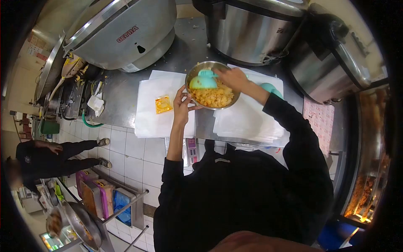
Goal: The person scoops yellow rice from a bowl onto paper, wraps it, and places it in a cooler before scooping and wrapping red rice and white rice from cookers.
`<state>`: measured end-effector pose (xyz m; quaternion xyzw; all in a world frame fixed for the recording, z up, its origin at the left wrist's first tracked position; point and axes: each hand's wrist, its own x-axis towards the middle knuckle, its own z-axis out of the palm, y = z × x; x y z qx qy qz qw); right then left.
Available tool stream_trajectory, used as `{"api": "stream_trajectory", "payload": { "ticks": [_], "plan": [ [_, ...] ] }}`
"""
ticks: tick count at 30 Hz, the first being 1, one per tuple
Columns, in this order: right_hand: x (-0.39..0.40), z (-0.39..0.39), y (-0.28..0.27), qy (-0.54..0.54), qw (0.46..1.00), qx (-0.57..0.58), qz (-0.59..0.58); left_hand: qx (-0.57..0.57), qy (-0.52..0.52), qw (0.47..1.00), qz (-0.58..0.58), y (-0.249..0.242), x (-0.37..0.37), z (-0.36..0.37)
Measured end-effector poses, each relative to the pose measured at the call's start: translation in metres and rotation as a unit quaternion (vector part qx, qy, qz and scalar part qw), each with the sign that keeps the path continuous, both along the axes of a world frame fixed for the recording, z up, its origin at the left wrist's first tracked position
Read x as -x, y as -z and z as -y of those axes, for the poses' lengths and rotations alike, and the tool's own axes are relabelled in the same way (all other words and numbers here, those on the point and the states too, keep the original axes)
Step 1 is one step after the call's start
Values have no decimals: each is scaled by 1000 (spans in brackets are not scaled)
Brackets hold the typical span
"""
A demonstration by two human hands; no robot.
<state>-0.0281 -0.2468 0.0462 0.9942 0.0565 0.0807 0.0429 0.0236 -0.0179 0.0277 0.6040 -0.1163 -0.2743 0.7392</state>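
A metal bowl (236,99) of yellow-orange rice (213,97) is tilted a little over stacks of white paper sheets (247,119). My left hand (181,105) grips the bowl's left rim. In my right hand (231,79) is a turquoise scoop (204,80), its cup down in the rice at the bowl's left side. Left of my left hand, a small clear packet with orange contents (163,104) lies on the paper. Another turquoise item (270,89) rests on the paper behind my right forearm and is partly hidden.
Large rice cookers (256,31) and a grey GETRA cooker (126,38) stand along the back of the steel counter (115,90). Pink printed paper (319,126) lies at the right. Another person (58,159) stands at the far left, near a wok (82,224).
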Motion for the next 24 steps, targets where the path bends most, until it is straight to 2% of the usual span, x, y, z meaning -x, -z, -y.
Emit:
{"api": "stream_trajectory", "payload": {
  "ticks": [4, 7, 8, 9, 12, 15, 16, 19, 23, 24],
  "plan": [
    [25, 5, 4, -123, 984, 19, 128, -7, 9, 1000, 3, -3, -10, 0],
    [27, 35, -15, -174, 973, 80, 129, -9, 19, 1000, -4, -4, -15, -2],
    [26, 43, -21, -115, 989, 60, 74, -11, 22, 1000, -2, -5, -16, -2],
    [26, 41, -27, -60, 996, 16, 66, -13, 25, 1000, -1, -6, -16, -1],
    [19, 21, -41, 83, 990, -113, 27, -16, 31, 999, -6, -9, -17, 0],
    [10, 1, -17, 84, 987, -129, 36, 0, 42, 999, -4, -5, -20, -1],
    [7, -4, -11, 89, 988, -123, -5, -1, 42, 999, -8, -3, -22, -2],
    [18, -9, -4, -34, 993, -76, 80, -5, 38, 999, -11, 4, -28, -7],
    [32, 26, -12, -195, 975, 29, 99, -3, 28, 1000, -12, 11, -31, -17],
    [35, 33, -22, -171, 977, 67, 108, 3, 23, 1000, -16, 8, -28, -15]
  ]
}}
